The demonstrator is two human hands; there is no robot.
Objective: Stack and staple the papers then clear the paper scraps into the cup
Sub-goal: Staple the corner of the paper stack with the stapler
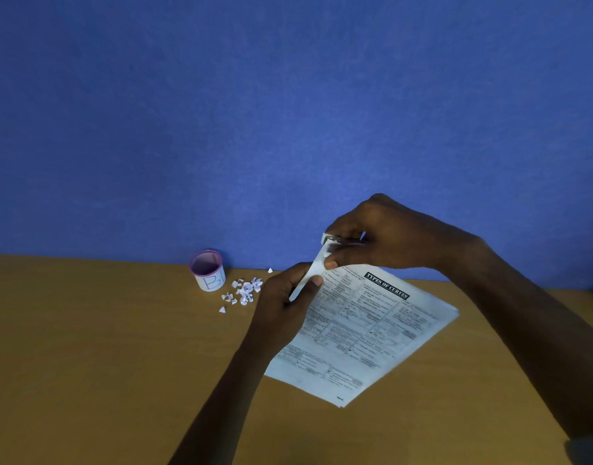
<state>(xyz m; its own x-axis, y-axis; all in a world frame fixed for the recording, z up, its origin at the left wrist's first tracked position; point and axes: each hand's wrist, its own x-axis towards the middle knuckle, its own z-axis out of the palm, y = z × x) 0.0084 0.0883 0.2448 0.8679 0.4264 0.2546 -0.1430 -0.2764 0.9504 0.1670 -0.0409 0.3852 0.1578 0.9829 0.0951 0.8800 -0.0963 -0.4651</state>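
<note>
Papers (372, 330) in a printed stack on the wooden table (103, 347), far corner lifted between both hands
The left hand (281, 303) pinches the raised corner edge between thumb and fingers; the right hand (389, 236) has its fingers closed around a small metal stapler (342, 241) at the corner's tip. The purple-rimmed cup (208, 271) stands upright to the left, paper scraps (244, 292) scattered just beside it

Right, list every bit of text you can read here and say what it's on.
"TYPES OF CURVES": white on a black banner heading the top sheet of the papers.
"B", then a stroke that may be "1": handwritten on the cup.
Body text and bottom corner mark on the papers: too small and blurred to read.
Stapler in the right hand: no text shows.
</note>
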